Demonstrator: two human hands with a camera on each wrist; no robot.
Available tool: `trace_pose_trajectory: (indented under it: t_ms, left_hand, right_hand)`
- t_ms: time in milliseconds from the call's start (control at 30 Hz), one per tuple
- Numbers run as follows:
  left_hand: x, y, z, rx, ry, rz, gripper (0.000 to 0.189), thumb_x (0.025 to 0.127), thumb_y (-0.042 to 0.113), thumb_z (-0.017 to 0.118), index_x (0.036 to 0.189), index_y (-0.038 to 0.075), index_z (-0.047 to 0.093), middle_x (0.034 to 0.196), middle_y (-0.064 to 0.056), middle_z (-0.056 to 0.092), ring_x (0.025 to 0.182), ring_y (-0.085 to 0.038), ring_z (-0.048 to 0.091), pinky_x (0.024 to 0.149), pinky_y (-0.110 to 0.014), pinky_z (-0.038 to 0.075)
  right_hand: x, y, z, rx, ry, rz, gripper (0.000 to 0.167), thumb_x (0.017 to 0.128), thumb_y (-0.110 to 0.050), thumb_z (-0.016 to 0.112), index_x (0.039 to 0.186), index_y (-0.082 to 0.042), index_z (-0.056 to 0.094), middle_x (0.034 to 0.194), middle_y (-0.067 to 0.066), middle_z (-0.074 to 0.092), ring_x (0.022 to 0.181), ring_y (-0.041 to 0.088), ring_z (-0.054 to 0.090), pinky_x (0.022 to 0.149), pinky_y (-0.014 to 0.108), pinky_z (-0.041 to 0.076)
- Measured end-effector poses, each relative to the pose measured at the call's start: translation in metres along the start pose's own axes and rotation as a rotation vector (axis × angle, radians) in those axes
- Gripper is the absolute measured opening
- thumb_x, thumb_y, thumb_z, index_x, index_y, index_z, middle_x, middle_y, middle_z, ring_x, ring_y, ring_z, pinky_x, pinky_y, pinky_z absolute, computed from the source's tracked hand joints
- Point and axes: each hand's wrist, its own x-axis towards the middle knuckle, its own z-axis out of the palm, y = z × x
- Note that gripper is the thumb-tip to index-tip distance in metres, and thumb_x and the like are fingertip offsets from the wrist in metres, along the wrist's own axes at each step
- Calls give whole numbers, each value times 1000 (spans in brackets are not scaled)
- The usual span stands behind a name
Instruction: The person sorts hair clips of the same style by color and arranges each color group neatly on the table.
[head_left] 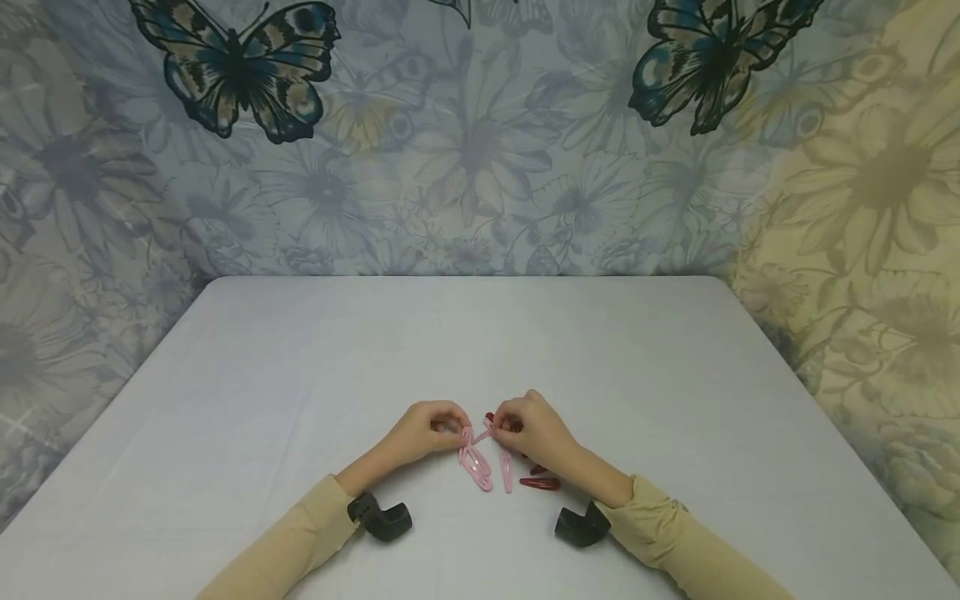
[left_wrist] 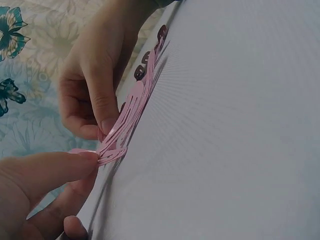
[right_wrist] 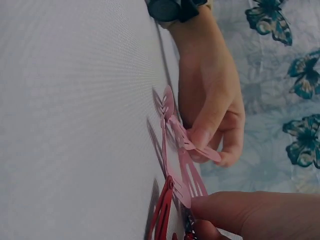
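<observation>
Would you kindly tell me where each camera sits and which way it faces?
Head: worn on the head, facing forward and down at the white tabletop and butterfly-print backdrop; left hand, right hand and beige sleeves show.
Left wrist: on that wrist, facing the pink snap hair clips; left hand near, right hand beyond.
Right wrist: on that wrist, facing the pink clips and red snap hair clips; right hand near, left hand beyond.
Shared: both wrist views show both hands and the pink clips.
</observation>
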Motion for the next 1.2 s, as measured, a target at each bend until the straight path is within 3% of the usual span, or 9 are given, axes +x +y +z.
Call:
trace_pose_trajectory:
  t_ms: [200, 367, 667, 900, 1200]
  left_hand:
    - [1, 2, -1, -103, 12, -21, 12, 84, 3, 70, 93, -3, 65, 83, -22, 69, 66, 1, 50, 61, -15, 38]
    - [1, 1, -1, -134, 44, -19, 12, 85, 4, 70, 88, -3, 61, 76, -14, 65, 65, 1, 50, 61, -16, 40]
    - [-1, 5, -1, -25, 52, -18, 11, 86, 10, 72, 90, 0, 76, 88, -16, 75, 67, 4, 51, 62, -14, 42]
    - [-1, 6, -1, 92, 93, -32, 15, 84, 17, 75, 94, 6, 78, 86, -11, 72, 71, 0, 45, 64, -17, 38]
    - [-2, 3, -12, 95, 100, -93, 24, 79, 13, 75, 103, 8, 77, 97, -11, 71, 80, -9, 46, 70, -21, 37]
  right_hand:
    - [-1, 0, -2, 38, 3, 4, 13, 79, -8, 73, 71, -13, 65, 64, -6, 58, 69, 7, 38, 61, 18, 32]
    - [-2, 0, -3, 72, 10, 7, 11, 76, -5, 68, 72, -14, 62, 66, -5, 57, 66, 6, 38, 58, 18, 34]
    - [-4, -2, -5, 132, 18, -8, 7, 77, 0, 67, 79, -7, 66, 70, 0, 62, 69, 8, 44, 61, 17, 39]
    - [-3, 1, -5, 188, 33, -23, 11, 83, 2, 65, 88, -3, 73, 76, 5, 68, 70, 7, 47, 60, 16, 40]
    - [0, -1, -3, 244, 17, -18, 9, 89, -2, 65, 96, 0, 70, 70, 5, 60, 58, 0, 37, 50, 15, 32]
